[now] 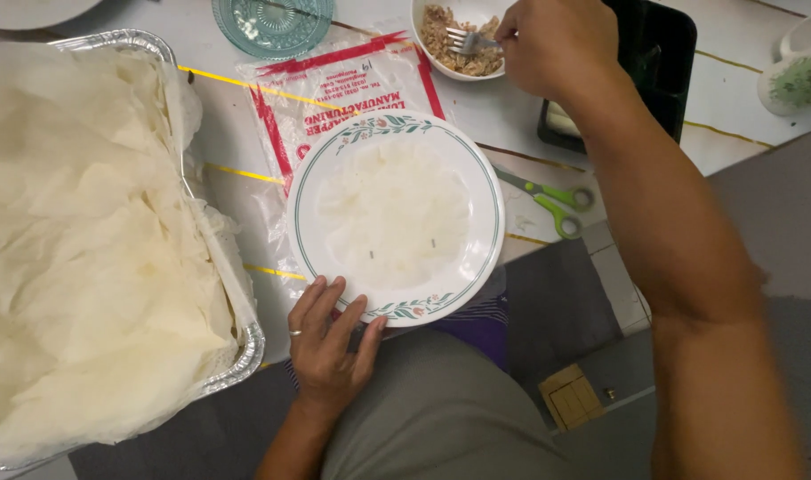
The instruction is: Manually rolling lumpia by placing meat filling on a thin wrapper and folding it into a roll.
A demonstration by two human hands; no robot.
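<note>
A pale surface [743, 80] with thin yellow lines carried everything. Its largest load was a foil tray [236, 356] at the left, heaped with thin, crumpled off-white wrapper sheets [76, 240]. Just beside it sat a white plate [485, 222] with a green rim line and a leafy border; a round translucent wrapper [392, 218] lay flat on it. The plate rested partly on a clear plastic packet [334, 98] printed in red. The left hand [330, 342], wearing a ring, lay open at the plate's near edge, fingers spread and touching the rim. The right hand [557, 44] was closed around the handle of a fork [470, 40], whose tines sat in the minced filling of a small white bowl [423, 36]. Green-handled scissors [552, 200] lay just right of the plate, and a teal glass dish [272, 22] stood beyond the packet.
</note>
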